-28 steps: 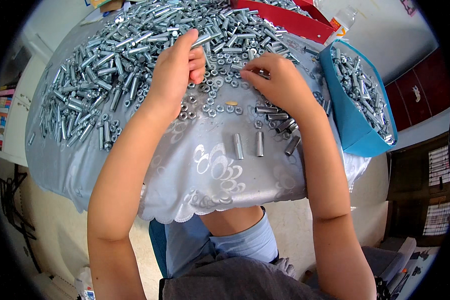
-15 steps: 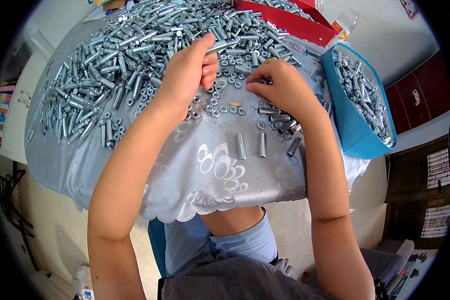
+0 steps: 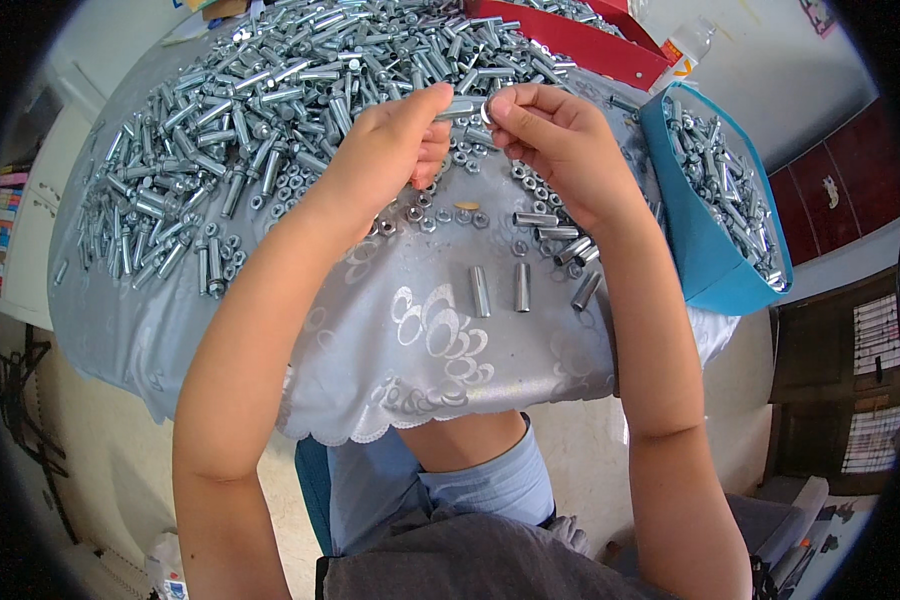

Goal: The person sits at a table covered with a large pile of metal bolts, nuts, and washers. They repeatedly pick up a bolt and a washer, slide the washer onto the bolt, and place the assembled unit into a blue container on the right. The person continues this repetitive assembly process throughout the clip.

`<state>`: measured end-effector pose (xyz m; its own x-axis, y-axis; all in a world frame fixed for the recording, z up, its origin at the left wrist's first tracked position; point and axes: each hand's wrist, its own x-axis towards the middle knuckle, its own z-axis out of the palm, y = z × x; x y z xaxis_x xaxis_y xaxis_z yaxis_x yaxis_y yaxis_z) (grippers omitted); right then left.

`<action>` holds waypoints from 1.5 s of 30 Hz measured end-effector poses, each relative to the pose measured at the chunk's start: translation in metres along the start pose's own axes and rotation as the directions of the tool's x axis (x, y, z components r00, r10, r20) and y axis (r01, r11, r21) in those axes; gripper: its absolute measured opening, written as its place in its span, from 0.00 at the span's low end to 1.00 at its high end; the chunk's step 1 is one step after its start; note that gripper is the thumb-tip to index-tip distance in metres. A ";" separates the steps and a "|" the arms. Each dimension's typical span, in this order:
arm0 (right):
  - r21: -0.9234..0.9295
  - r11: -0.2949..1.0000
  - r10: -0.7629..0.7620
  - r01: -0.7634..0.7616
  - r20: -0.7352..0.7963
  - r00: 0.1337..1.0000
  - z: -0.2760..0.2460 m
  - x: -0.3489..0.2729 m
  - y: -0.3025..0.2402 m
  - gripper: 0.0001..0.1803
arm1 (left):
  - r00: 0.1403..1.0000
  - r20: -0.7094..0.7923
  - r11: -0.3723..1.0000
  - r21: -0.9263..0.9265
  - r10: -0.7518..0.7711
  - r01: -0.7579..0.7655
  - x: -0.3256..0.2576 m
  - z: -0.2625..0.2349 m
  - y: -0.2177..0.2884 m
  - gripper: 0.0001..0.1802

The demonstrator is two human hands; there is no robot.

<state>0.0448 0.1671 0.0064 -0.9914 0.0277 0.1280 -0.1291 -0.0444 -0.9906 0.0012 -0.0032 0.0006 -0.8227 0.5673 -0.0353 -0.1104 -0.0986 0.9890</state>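
My left hand (image 3: 390, 150) is closed around a silver expansion bolt (image 3: 459, 108), whose end points right beyond the thumb. At that end, my right hand (image 3: 560, 135) pinches a shiny flat washer (image 3: 486, 112) between thumb and fingertips. The washer is at the bolt's tip; whether it is around it I cannot tell. Below the hands, loose hex nuts (image 3: 428, 224) are scattered on the grey tablecloth (image 3: 380, 340). Two metal sleeves (image 3: 480, 291) lie side by side nearer to me, with several more sleeves (image 3: 550, 233) beneath my right wrist.
A big heap of bolts (image 3: 300, 95) covers the far and left part of the table. On the right stands a blue bin (image 3: 725, 265) full of bolts. Behind are a red box (image 3: 580, 48) holding more hardware and a clear bottle (image 3: 698, 38).
My right hand has risen from among the nuts on the table to the bolt's end, and a washer now shows in its fingers. My left hand still holds the bolt, shifted slightly.
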 end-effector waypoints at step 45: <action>-0.461 0.699 -0.628 0.547 -0.029 0.778 0.018 -0.006 0.003 0.08 | 0.961 0.274 0.922 -0.362 -0.035 0.137 -0.002 0.001 0.003 0.24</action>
<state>0.0500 0.1484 0.0031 -0.6891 0.0785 0.7204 -0.6228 0.4440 -0.6442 0.0030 -0.0033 0.0036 -0.6337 0.7730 -0.0295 -0.4164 -0.3087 0.8551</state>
